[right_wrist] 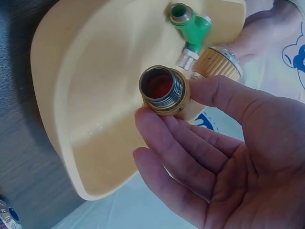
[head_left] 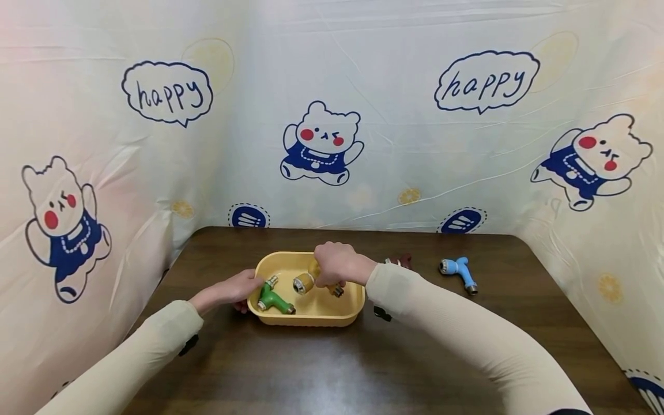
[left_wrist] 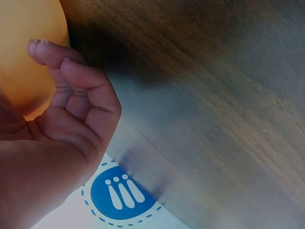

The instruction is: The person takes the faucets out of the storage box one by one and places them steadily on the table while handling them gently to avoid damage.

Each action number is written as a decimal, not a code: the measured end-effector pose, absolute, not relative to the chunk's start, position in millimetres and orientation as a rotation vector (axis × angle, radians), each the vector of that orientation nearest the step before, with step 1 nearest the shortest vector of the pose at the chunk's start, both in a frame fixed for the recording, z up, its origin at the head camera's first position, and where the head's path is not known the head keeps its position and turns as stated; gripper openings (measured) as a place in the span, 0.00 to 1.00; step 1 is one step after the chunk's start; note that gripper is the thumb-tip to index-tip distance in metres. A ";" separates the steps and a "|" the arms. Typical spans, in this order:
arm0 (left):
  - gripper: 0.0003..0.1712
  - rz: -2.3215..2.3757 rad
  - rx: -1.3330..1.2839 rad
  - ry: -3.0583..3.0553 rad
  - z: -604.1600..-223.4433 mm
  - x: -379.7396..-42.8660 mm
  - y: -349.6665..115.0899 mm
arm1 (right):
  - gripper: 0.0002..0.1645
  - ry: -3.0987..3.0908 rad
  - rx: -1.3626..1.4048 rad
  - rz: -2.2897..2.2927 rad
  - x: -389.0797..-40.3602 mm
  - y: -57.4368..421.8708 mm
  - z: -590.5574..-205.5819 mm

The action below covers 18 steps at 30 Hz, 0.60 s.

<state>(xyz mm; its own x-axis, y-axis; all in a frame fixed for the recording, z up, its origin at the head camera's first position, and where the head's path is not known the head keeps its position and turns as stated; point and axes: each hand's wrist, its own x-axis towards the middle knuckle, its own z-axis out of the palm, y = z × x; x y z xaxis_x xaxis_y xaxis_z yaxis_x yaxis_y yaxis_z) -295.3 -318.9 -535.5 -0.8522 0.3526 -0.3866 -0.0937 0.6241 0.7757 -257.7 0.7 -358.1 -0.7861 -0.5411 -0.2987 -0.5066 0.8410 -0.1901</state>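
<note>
A yellow tap (head_left: 305, 282) with a ribbed knob and a threaded metal end (right_wrist: 171, 98) hangs over the yellow plastic basin (head_left: 311, 320). My right hand (head_left: 342, 266) pinches it between thumb and fingers, as the right wrist view shows. Inside the basin at the left lies a green tap (head_left: 277, 302). My left hand (head_left: 236, 288) grips the basin's left end, thumb at the rim; in the left wrist view its curled fingers (left_wrist: 81, 76) are against the outer wall.
On the brown wooden table (head_left: 321, 374), a blue tap (head_left: 460, 272) lies to the right. A dark red tap (head_left: 404, 261) is partly hidden behind my right forearm. Printed cloth walls (head_left: 389, 173) enclose the table's back and sides.
</note>
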 end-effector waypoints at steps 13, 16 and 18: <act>0.23 1.162 0.214 2.329 -524.2 -286.5 -314.0 | 0.10 2.691 -0.787 -0.152 -255.2 6.9 -349.3; 0.22 1.186 0.168 2.304 -533.2 -294.3 -317.6 | 0.10 2.697 -0.791 -0.141 -254.7 9.4 -349.1; 0.22 1.157 0.215 2.326 -532.5 -292.7 -317.0 | 0.10 2.695 -0.792 -0.132 -254.0 11.1 -349.4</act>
<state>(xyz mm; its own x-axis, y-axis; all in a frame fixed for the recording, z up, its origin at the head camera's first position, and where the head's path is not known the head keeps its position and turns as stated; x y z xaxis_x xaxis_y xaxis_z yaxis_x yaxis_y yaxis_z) -292.7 -317.0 -532.5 -0.8476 0.3631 -0.3870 -0.0897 0.6207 0.7789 -254.0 11.1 -349.4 -0.7920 -0.5403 -0.2842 -0.5100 0.8415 -0.1783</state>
